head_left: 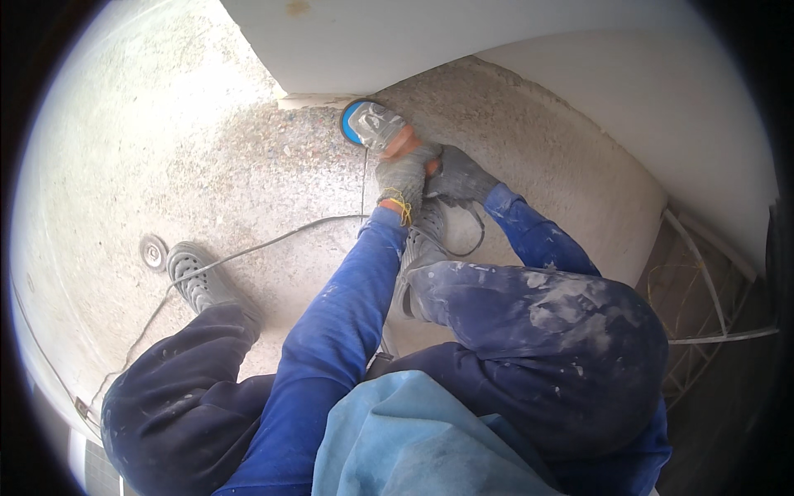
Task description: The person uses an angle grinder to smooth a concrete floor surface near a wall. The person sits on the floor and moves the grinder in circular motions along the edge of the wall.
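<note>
Head cam: w/ both gloved hands, left hand [404, 172] & right hand [460, 175], we clench the angle grinder [374, 126] on the terrazzo floor [248, 165].

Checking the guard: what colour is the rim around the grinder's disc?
Bright blue rim on the round hand-held grinder, seen best in the head view.

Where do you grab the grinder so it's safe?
Judging by its pose, grip the grinder by its orange body, from behind, as the left hand and right hand do. The disc end faces the wall, so that side seems best avoided.
</note>
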`<state>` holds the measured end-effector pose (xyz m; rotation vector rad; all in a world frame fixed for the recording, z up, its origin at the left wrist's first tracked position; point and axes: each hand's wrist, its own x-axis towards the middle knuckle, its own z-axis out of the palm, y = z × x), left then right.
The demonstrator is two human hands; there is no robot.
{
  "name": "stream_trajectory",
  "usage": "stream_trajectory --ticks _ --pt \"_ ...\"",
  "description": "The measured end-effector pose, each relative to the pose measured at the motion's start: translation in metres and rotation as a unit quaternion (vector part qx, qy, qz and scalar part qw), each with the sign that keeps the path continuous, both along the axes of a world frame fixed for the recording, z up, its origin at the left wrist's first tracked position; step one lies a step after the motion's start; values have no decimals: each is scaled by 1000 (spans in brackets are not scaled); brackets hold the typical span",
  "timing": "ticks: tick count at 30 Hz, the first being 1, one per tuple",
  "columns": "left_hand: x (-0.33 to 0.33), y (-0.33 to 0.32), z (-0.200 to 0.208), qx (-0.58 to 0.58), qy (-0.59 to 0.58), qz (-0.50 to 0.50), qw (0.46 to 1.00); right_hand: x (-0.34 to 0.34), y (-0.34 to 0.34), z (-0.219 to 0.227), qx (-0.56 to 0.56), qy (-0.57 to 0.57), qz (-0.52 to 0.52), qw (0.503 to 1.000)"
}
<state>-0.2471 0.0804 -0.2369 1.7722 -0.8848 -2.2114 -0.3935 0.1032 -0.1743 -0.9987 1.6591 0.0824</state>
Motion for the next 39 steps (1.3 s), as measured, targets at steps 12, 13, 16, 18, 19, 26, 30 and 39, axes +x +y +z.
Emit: stream_trajectory --ticks 12,13,16,18,19,26,30,39 --pt "11 -9 31 2 -3 65 998 4 11 -25 -85 -11 15 996" --pt "13 -9 28 -26 -4 61 998 5 10 -27 -91 -23 9 996" --pt "16 -8 18 -105 -68 6 992 11 6 -30 -115 -10 29 993" --pt "15 -9 16 -79 -35 37 996 12 5 -29 -127 -17 11 992" --pt "15 -10 18 -48 -47 34 997 12 4 -27 -117 -11 7 993" --pt "11 -16 42 23 -11 45 999 8 10 -24 -64 26 45 997" --pt "3 -8 32 10 -45 -48 998 2 27 -26 -70 18 16 997" --pt "-3 16 -11 -289 -125 -300 900 -3 32 -14 0 -5 -68 998"
